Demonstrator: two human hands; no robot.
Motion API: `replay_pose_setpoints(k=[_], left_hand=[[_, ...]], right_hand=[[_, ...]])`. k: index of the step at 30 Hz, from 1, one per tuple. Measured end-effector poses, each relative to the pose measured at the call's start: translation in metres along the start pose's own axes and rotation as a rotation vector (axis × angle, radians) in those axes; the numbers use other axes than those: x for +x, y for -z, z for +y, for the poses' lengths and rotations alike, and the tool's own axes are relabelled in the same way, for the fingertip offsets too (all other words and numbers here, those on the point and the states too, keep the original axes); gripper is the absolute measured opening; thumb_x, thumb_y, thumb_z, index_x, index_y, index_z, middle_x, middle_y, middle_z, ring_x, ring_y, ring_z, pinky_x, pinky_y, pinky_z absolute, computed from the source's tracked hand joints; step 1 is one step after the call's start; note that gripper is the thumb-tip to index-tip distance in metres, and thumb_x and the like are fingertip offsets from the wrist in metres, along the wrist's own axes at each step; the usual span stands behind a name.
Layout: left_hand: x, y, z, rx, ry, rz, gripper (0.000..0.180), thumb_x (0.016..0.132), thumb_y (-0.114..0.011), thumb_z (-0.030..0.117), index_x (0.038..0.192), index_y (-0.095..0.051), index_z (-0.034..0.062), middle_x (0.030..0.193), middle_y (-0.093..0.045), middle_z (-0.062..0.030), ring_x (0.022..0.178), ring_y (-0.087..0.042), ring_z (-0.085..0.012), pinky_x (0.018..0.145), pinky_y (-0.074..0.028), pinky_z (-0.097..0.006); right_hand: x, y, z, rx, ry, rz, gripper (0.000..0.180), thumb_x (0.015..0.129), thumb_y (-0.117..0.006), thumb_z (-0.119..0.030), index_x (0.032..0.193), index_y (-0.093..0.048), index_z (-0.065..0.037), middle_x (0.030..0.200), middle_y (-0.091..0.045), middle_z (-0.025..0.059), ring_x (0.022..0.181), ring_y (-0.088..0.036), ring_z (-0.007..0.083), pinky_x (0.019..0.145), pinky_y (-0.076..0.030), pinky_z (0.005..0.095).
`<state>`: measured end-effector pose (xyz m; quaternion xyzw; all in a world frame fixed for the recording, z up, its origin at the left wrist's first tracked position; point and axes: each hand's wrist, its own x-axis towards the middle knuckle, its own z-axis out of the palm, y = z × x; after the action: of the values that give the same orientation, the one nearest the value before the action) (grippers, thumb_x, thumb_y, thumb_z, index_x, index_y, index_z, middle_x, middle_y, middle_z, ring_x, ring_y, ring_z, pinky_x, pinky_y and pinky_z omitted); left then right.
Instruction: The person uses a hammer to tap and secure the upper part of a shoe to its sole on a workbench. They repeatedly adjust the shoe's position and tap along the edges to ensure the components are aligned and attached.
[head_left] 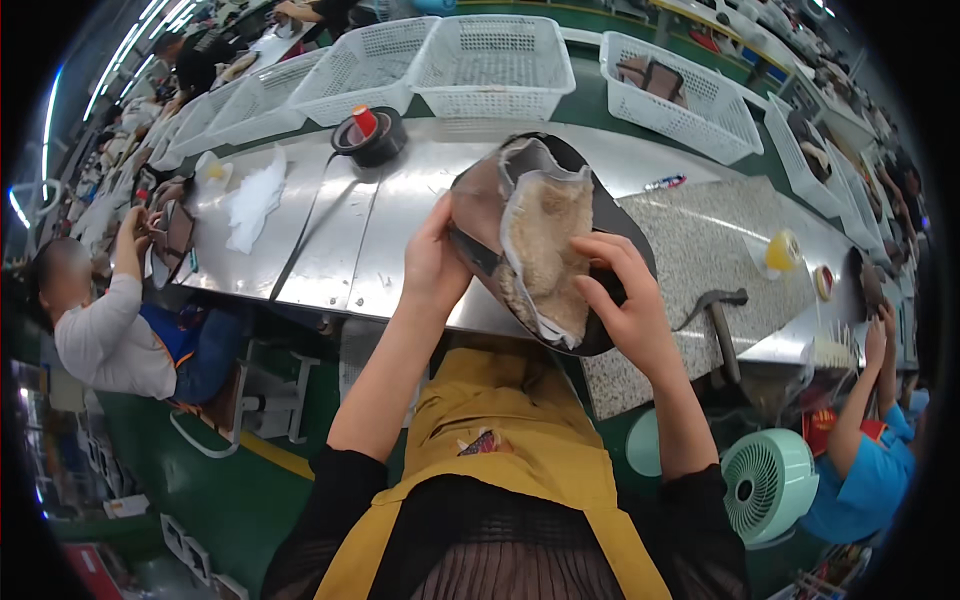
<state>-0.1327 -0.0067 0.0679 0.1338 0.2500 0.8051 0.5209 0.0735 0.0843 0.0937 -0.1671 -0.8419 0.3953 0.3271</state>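
I hold a shoe [545, 240] up over the metal workbench [370, 230], sole side away from me, with its fuzzy tan lining and a pale insole edge showing. My left hand [432, 262] grips its left side near the brown upper. My right hand [622, 295] clasps the right side, fingers curled over the dark sole rim and into the lining.
A hammer [718, 318] lies on a speckled stone slab [690, 250] to the right. A black tape roll with a red cap [368, 135] and white paper [252, 200] sit on the bench. White baskets [495, 65] line the far side. Seated people work at left and right; a green fan [768, 485] stands low right.
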Motion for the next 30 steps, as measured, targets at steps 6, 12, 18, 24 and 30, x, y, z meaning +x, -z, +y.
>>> replay_pose_setpoints(k=[6, 12, 18, 24, 30], left_hand=[[0.005, 0.009, -0.022, 0.011, 0.005, 0.046, 0.035, 0.099, -0.031, 0.020, 0.121, -0.047, -0.0006, 0.121, -0.054, -0.0116, 0.112, -0.051, -0.0211, 0.098, -0.040, -0.036], [-0.003, 0.003, -0.025, 0.105, 0.009, -0.019, 0.034, 0.099, -0.030, 0.020, 0.122, -0.045, 0.0004, 0.121, -0.053, -0.0110, 0.112, -0.050, -0.0196, 0.097, -0.040, -0.035], [0.007, 0.054, -0.011, -0.195, 0.041, -0.243, 0.035, 0.098, -0.032, 0.018, 0.121, -0.049, -0.0037, 0.117, -0.058, -0.0151, 0.108, -0.056, -0.0241, 0.096, -0.043, -0.038], [0.005, 0.048, -0.006, -0.400, 0.129, -0.051, 0.028, 0.090, -0.045, 0.011, 0.115, -0.047, -0.0018, 0.090, -0.053, -0.0047, 0.075, -0.052, -0.0117, 0.065, -0.042, -0.024], [0.001, 0.011, -0.060, -0.321, 0.234, 0.044, 0.023, 0.092, -0.043, 0.015, 0.105, -0.054, -0.0001, 0.088, -0.054, -0.0050, 0.074, -0.052, -0.0166, 0.070, -0.045, -0.029]], right_hand=[[0.004, 0.005, 0.000, -0.134, 0.160, 0.055, 0.034, 0.080, -0.064, -0.009, 0.113, -0.057, -0.006, 0.113, -0.056, 0.0106, 0.098, -0.058, 0.0262, 0.083, -0.046, 0.0344], [0.047, 0.016, -0.017, -0.084, -0.004, -0.219, 0.034, 0.081, -0.060, -0.005, 0.115, -0.056, -0.007, 0.102, -0.060, 0.0093, 0.078, -0.060, 0.0214, 0.070, -0.050, 0.0308], [0.044, 0.052, -0.005, -0.078, 0.024, -0.506, 0.017, 0.080, -0.060, -0.004, 0.097, -0.060, -0.003, 0.092, -0.061, 0.0064, 0.080, -0.058, 0.0169, 0.071, -0.047, 0.0280], [-0.003, 0.117, 0.020, -0.076, -0.124, -0.437, 0.014, 0.072, -0.052, 0.009, 0.080, -0.058, 0.000, 0.089, -0.060, 0.0047, 0.086, -0.056, 0.0179, 0.077, -0.044, 0.0279], [-0.045, 0.142, 0.048, -0.276, -0.274, -0.249, 0.015, 0.070, -0.051, 0.011, 0.077, -0.058, 0.000, 0.089, -0.062, 0.0051, 0.089, -0.056, 0.0196, 0.080, -0.043, 0.0300]])
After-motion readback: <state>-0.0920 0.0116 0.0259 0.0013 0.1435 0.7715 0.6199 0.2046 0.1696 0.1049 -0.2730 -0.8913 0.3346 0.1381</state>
